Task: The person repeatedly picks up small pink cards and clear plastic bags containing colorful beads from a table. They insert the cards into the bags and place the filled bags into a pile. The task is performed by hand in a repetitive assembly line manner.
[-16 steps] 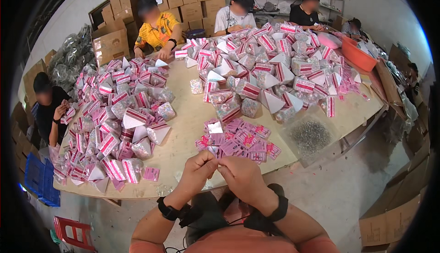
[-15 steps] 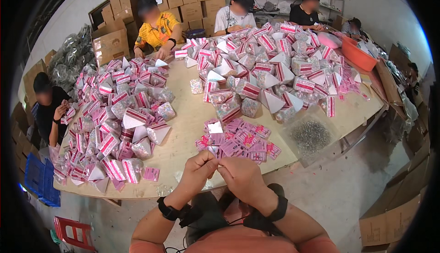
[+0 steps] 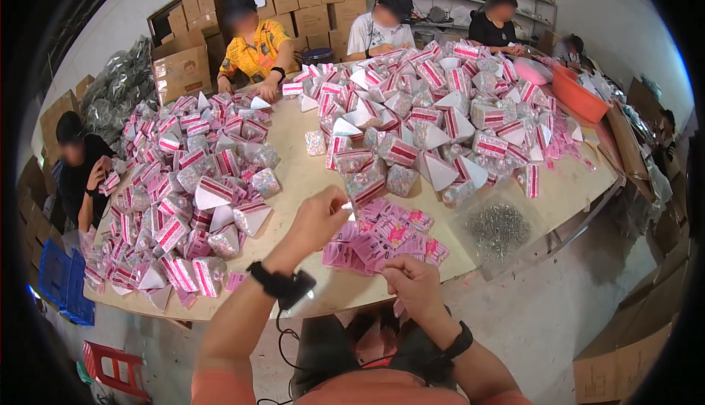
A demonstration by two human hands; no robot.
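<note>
My left hand (image 3: 321, 220) reaches over the left side of a heap of pink printed cards (image 3: 400, 232), its fingers closed at a small white piece (image 3: 349, 208). Nearer to me, my right hand (image 3: 413, 286) is at the table's front edge, curled in a pinch. A bit of a pink card (image 3: 399, 306) shows below its fingers; most of that card is hidden by the hand. Just right of the heap sits a clear tray or bag of small metal pins (image 3: 498, 227).
Two big piles of clear packs with pink-striped labels, a left pile (image 3: 194, 185) and a far pile (image 3: 433, 104), cover much of the table (image 3: 294, 177). Several people work around it. An orange basin (image 3: 576, 93) stands far right, a blue crate (image 3: 66, 280) at left.
My hands were together at the table edge and are now apart. The left has moved forward to the white piece; the right has shifted slightly right and nearer to me.
</note>
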